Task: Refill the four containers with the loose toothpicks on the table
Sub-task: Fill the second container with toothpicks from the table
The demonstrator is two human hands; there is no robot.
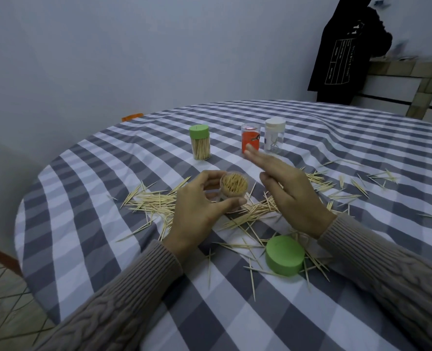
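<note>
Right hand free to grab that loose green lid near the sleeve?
Probably yes. The right hand is open and empty above the toothpicks, and the green lid lies uncovered on the tablecloth beside that wrist, with nothing between them.

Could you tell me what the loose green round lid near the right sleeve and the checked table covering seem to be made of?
The loose green round lid looks like matte moulded plastic: even colour, smooth top, no gloss. The grey-and-white checked table covering looks like woven cloth: it drapes over the edge and wrinkles softly, though a coated fabric cannot be ruled out.
</note>
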